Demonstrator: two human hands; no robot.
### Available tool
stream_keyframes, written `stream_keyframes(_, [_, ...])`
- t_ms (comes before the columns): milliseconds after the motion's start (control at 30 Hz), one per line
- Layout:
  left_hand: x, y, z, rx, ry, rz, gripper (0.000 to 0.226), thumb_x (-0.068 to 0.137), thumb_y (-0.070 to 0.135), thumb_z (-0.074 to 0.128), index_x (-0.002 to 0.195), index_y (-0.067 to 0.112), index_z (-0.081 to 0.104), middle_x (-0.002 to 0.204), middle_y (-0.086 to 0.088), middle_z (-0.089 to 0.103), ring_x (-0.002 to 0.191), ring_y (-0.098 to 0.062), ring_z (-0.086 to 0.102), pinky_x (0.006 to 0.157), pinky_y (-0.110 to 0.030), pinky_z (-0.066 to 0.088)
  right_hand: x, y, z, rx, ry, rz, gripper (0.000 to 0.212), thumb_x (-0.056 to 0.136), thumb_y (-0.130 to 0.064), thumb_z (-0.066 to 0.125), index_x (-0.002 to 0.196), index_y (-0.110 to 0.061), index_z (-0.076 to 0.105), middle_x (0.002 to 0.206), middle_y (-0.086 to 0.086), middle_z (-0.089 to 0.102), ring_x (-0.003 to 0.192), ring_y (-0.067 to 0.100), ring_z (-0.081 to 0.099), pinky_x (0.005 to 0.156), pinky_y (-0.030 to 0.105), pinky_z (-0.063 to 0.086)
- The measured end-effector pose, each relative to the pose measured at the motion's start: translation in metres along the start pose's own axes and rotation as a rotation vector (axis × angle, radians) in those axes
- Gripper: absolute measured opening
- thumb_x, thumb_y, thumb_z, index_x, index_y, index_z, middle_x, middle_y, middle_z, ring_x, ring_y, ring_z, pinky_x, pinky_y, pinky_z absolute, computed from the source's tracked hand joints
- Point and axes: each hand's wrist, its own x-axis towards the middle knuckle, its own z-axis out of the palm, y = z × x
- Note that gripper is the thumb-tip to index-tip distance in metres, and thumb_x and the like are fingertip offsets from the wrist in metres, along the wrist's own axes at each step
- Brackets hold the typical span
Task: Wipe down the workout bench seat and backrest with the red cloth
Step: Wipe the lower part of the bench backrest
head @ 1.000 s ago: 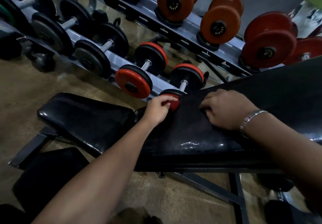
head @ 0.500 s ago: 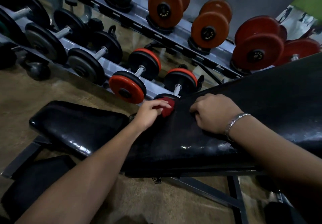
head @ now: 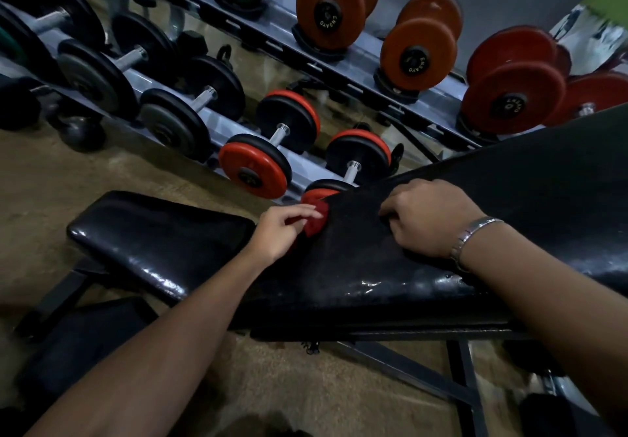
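**Cloth slides toward the low end of the backrest**

Since half a second ago the left hand (head: pixel 278 233) has drawn the cloth (head: pixel 314 221) a little down the backrest (head: pixel 356 273), toward the seat (head: pixel 153 239) and away from the right hand (head: pixel 430 219), which has hardly shifted on the pad.

The cloth is a small, dark red, bunched wad with a rumpled edge. Most of it is hidden under the left fingers, and only the far part shows. It lies pressed on the backrest at its lower end, close to the far edge and near the gap before the seat. A red-plated dumbbell (head: pixel 353 165) sits on the rack (head: pixel 217 124) just behind it.

The left hand grasps the cloth: the forefinger stretches over its top and the other fingers curl round it, with the palm turned down. The forearm reaches in from the lower left, crossing the near edge of the backrest.

The right hand rests higher up the backrest, knuckles up and loosely clenched, fingertips tucked against the pad, with nothing seen in it. A metal band (head: pixel 472 236) circles that wrist, and the forearm runs off to the lower right.

Both pads are black and glossy, with highlights along their near edges. The backrest slopes up to the right, the seat lies lower at left, and the brown floor (head: pixel 61 182) shows beyond.
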Motion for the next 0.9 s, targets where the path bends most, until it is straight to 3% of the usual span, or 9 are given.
stream_keyframes(67, [0.004,-0.002,0.000,0.038,0.046,-0.026,0.041,0.091,-0.007,0.062,0.096,0.029,0.082,0.122,0.006,0.073,0.124,-0.010,0.062,0.117,-0.039,0.040,0.000,0.000,0.000,0.003,0.002,-0.005,0.035,0.089,-0.033,0.044,0.116,-0.036,0.067,0.121,-0.007,0.064,0.112,0.021,0.057,0.087,0.035,0.045])
stream_keyframes(133, [0.002,0.011,0.011,0.026,0.042,-0.009,0.039,0.091,-0.009,0.061,0.098,0.023,0.082,0.123,0.006,0.072,0.124,-0.010,0.061,0.116,-0.037,0.041,0.001,-0.001,0.000,0.006,-0.003,0.001,0.035,0.089,-0.033,0.044,0.116,-0.037,0.067,0.121,-0.007,0.064,0.113,0.021,0.057,0.088,0.035,0.045])
stream_keyframes(267, [-0.031,0.024,0.014,-0.014,-0.051,0.065,0.037,0.090,-0.013,0.059,0.100,0.016,0.081,0.124,0.005,0.072,0.124,-0.003,0.060,0.110,-0.014,0.037,0.000,-0.001,-0.002,0.012,-0.006,0.011,0.034,0.089,-0.034,0.045,0.116,-0.037,0.066,0.122,-0.008,0.063,0.113,0.020,0.056,0.087,0.034,0.043])
stream_keyframes(433, [-0.016,0.020,0.004,0.047,0.031,-0.014,0.037,0.090,-0.010,0.061,0.096,0.020,0.082,0.118,0.007,0.074,0.120,-0.008,0.063,0.114,-0.031,0.043,-0.002,-0.001,-0.001,0.008,-0.007,0.012,0.035,0.091,-0.034,0.042,0.117,-0.037,0.067,0.122,-0.008,0.064,0.113,0.020,0.056,0.091,0.036,0.046])
stream_keyframes(567, [-0.018,0.053,0.031,0.004,-0.014,0.058,0.037,0.089,-0.015,0.058,0.100,0.011,0.081,0.123,0.002,0.072,0.121,-0.007,0.061,0.102,-0.007,0.040,-0.002,-0.004,-0.004,0.003,-0.009,0.018,0.035,0.089,-0.034,0.044,0.116,-0.037,0.067,0.122,-0.006,0.064,0.113,0.020,0.057,0.090,0.035,0.045])
stream_keyframes(667, [-0.035,0.041,0.021,-0.058,-0.074,0.073,0.042,0.086,-0.017,0.059,0.092,0.018,0.081,0.121,0.003,0.073,0.122,-0.005,0.062,0.107,-0.014,0.041,-0.003,-0.003,-0.003,0.012,-0.005,0.023,0.035,0.089,-0.034,0.045,0.116,-0.038,0.067,0.121,-0.006,0.064,0.113,0.021,0.058,0.091,0.036,0.046])
stream_keyframes(767, [-0.034,0.017,0.000,-0.039,0.012,-0.018,0.040,0.088,-0.015,0.060,0.090,0.019,0.082,0.117,0.005,0.074,0.119,-0.008,0.064,0.113,-0.027,0.041,-0.003,-0.003,-0.004,0.022,-0.002,0.031,0.035,0.089,-0.033,0.046,0.116,-0.038,0.067,0.121,-0.007,0.065,0.112,0.021,0.058,0.091,0.035,0.046])
stream_keyframes(900, [-0.041,0.024,0.009,-0.004,0.036,-0.021,0.039,0.091,-0.010,0.060,0.091,0.022,0.082,0.121,0.009,0.073,0.124,-0.008,0.061,0.111,-0.022,0.041,-0.001,-0.007,-0.006,0.023,-0.002,0.042,0.032,0.088,-0.031,0.047,0.111,-0.037,0.068,0.117,-0.006,0.066,0.108,0.021,0.059,0.079,0.031,0.040])
